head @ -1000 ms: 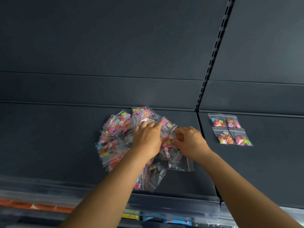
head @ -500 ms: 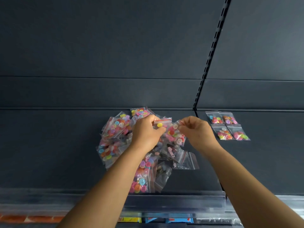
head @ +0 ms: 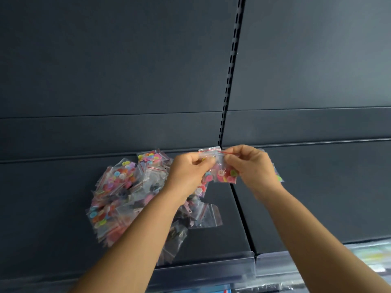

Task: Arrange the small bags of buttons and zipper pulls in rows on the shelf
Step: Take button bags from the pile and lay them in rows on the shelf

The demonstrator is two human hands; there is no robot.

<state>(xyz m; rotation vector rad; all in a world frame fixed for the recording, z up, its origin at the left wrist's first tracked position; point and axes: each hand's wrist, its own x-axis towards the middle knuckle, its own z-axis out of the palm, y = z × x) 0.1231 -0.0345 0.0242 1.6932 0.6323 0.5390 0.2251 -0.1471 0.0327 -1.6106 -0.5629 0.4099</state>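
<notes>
A heap of small clear zip bags [head: 124,193] with coloured buttons and dark zipper pulls lies on the dark shelf [head: 53,208]. Above the heap's right edge, my left hand [head: 188,176] and my right hand [head: 251,168] together pinch the top of one small bag of pink, red and yellow buttons [head: 224,174], lifted off the shelf. My left hand seems to grip a second bag under it. The bags laid in rows on the right shelf section are mostly hidden behind my right hand; only a corner [head: 278,177] shows.
A slotted upright [head: 229,77] divides the dark back wall into two sections. A clear plastic lip [head: 243,263] runs along the shelf's front edge. Blurred coloured goods show below the shelf at the lower right [head: 370,256].
Both hands rose from the heap with a bag of buttons pinched between them and drifted right. The camera view shifted, and my right hand now covers the arranged bags.
</notes>
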